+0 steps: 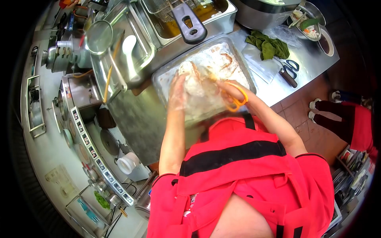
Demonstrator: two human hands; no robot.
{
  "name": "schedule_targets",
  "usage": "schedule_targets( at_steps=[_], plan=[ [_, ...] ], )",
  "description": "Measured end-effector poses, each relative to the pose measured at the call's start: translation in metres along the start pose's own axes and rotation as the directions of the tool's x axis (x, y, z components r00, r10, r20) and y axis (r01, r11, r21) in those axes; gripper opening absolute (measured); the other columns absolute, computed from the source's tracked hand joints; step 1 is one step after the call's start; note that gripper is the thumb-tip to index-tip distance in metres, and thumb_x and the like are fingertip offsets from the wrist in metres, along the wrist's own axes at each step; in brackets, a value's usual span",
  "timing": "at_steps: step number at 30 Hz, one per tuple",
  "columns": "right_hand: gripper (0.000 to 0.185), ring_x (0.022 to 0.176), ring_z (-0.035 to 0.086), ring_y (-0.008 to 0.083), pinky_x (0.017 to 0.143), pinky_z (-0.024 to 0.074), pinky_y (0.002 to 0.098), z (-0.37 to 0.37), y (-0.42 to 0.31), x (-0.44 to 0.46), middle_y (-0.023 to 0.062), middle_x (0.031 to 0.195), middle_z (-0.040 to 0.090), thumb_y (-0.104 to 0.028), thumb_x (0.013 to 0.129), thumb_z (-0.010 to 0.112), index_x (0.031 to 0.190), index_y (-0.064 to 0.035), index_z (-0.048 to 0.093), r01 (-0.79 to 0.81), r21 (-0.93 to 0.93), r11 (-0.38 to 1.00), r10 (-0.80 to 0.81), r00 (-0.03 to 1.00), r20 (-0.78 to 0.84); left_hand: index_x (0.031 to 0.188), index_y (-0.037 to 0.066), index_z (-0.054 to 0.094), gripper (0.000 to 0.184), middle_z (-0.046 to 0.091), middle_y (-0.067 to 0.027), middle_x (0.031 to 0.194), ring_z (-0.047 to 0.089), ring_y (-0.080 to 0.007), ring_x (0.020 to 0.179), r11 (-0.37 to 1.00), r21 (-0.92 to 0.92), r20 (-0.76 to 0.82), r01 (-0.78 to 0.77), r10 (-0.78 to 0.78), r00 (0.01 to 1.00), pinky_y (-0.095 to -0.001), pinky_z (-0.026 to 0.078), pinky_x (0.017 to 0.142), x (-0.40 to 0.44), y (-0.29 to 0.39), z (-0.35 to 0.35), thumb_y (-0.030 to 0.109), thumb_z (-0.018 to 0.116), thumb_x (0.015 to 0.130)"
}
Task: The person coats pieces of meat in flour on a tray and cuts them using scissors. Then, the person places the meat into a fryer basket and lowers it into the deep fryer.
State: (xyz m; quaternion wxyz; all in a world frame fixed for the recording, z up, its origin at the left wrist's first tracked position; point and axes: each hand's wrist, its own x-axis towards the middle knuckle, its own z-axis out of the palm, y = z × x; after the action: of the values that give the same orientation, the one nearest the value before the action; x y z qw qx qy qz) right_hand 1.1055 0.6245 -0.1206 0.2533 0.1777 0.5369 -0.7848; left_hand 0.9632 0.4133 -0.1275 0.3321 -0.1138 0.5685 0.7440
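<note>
A shallow metal tray (160, 85) holds white flour and several flour-coated pieces of food. Over it, a floured piece of food (194, 85) lies between my two hands, blurred by motion. My left hand (177, 93) is closed against the piece's left side, its fingers dusted white. From the right, my right hand (228, 91) closes on the piece, fingertips smeared. Orange loops (237, 104) hang at my right wrist; I cannot tell what they belong to. Another coated piece (225, 61) rests in the flour at the tray's back right.
Behind the tray stands a fryer (218, 23) with a basket handle (189, 25) overhanging. A strainer (99, 37) and white spoon (129, 49) lie at left. On the right are a green cloth (270, 44), scissors (291, 68) and a bowl (311, 33). Another person (349, 119) stands at right.
</note>
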Motion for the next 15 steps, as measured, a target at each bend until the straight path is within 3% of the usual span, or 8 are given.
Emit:
schedule_targets(
  at_steps=[4, 5, 7, 9, 11, 13, 15],
  plan=[
    [0.056, 0.047, 0.046, 0.0103, 0.044, 0.0355, 0.024, -0.019, -0.007, 0.011, -0.0015, 0.055, 0.045, -0.056, 0.099, 0.049, 0.094, -0.0007, 0.06, 0.087, 0.224, 0.971, -0.063, 0.992, -0.11, 0.15, -0.004, 0.029, 0.086, 0.047, -0.0223, 0.142, 0.045, -0.0302, 0.132, 0.999, -0.01, -0.018, 0.039, -0.039, 0.999, -0.0379, 0.04, 0.108, -0.013, 0.011, 0.015, 0.022, 0.071, 0.08],
    [0.061, 0.049, 0.049, 0.01, 0.044, 0.0346, 0.0236, -0.022, -0.01, 0.008, -0.0006, 0.056, 0.048, -0.059, 0.1, 0.044, 0.094, -0.0011, 0.061, 0.08, 0.336, 0.938, -0.023, 0.985, -0.171, 0.149, -0.003, 0.034, 0.082, 0.045, -0.0231, 0.144, 0.044, -0.0309, 0.133, 0.997, 0.066, -0.062, 0.029, -0.025, 0.998, -0.0377, 0.04, 0.108, -0.015, 0.013, 0.018, 0.021, 0.071, 0.08],
    [0.06, 0.05, 0.05, 0.0102, 0.045, 0.0376, 0.025, -0.033, -0.012, -0.004, 0.0013, 0.059, 0.053, -0.059, 0.1, 0.044, 0.094, -0.0016, 0.062, 0.056, 0.193, 0.98, -0.045, 0.997, -0.062, 0.145, 0.0, 0.042, 0.074, 0.042, -0.0246, 0.147, 0.043, -0.0323, 0.134, 0.975, 0.22, -0.147, 0.016, 0.017, 0.989, -0.0373, 0.04, 0.109, -0.019, 0.017, 0.021, 0.02, 0.071, 0.08],
    [0.062, 0.052, 0.053, 0.0114, 0.049, 0.0439, 0.0286, -0.036, -0.02, -0.019, 0.0052, 0.063, 0.06, -0.059, 0.1, 0.045, 0.095, -0.0003, 0.064, -0.017, -0.021, 1.0, 0.018, 1.0, 0.022, 0.139, 0.002, 0.051, 0.064, 0.04, -0.0261, 0.148, 0.042, -0.0334, 0.135, 0.907, 0.362, 0.045, -0.213, 0.211, 0.976, -0.0376, 0.039, 0.11, -0.008, 0.002, -0.012, 0.023, 0.069, 0.081],
    [0.064, 0.054, 0.056, 0.0133, 0.051, 0.046, 0.0286, -0.03, -0.016, -0.023, 0.007, 0.065, 0.059, -0.06, 0.097, 0.048, 0.098, 0.0027, 0.063, -0.131, -0.157, 0.979, 0.149, 0.982, 0.112, 0.134, 0.005, 0.058, 0.056, 0.039, -0.0273, 0.149, 0.042, -0.0343, 0.135, 0.854, 0.428, 0.131, -0.297, 0.266, 0.955, -0.0383, 0.039, 0.111, -0.01, 0.001, -0.018, 0.026, 0.068, 0.083],
    [0.065, 0.055, 0.059, 0.0154, 0.053, 0.0489, 0.0303, -0.017, -0.015, -0.024, 0.0083, 0.065, 0.059, -0.059, 0.096, 0.052, 0.1, 0.0053, 0.063, -0.197, -0.315, 0.928, 0.246, 0.961, 0.124, 0.132, 0.007, 0.06, 0.053, 0.04, -0.0277, 0.148, 0.043, -0.0345, 0.134, 0.883, 0.415, 0.089, -0.221, 0.202, 0.975, -0.0386, 0.039, 0.111, -0.021, 0.011, -0.009, 0.029, 0.067, 0.084],
    [0.065, 0.055, 0.059, 0.0161, 0.053, 0.0491, 0.0307, -0.006, -0.014, -0.011, 0.0088, 0.066, 0.06, -0.058, 0.095, 0.052, 0.099, 0.0052, 0.064, -0.155, -0.355, 0.922, 0.221, 0.963, 0.154, 0.134, 0.005, 0.057, 0.058, 0.043, -0.0269, 0.146, 0.045, -0.0336, 0.133, 0.943, 0.302, 0.048, -0.136, 0.128, 0.991, -0.038, 0.04, 0.11, -0.015, 0.011, -0.009, 0.031, 0.067, 0.083]
  ],
)
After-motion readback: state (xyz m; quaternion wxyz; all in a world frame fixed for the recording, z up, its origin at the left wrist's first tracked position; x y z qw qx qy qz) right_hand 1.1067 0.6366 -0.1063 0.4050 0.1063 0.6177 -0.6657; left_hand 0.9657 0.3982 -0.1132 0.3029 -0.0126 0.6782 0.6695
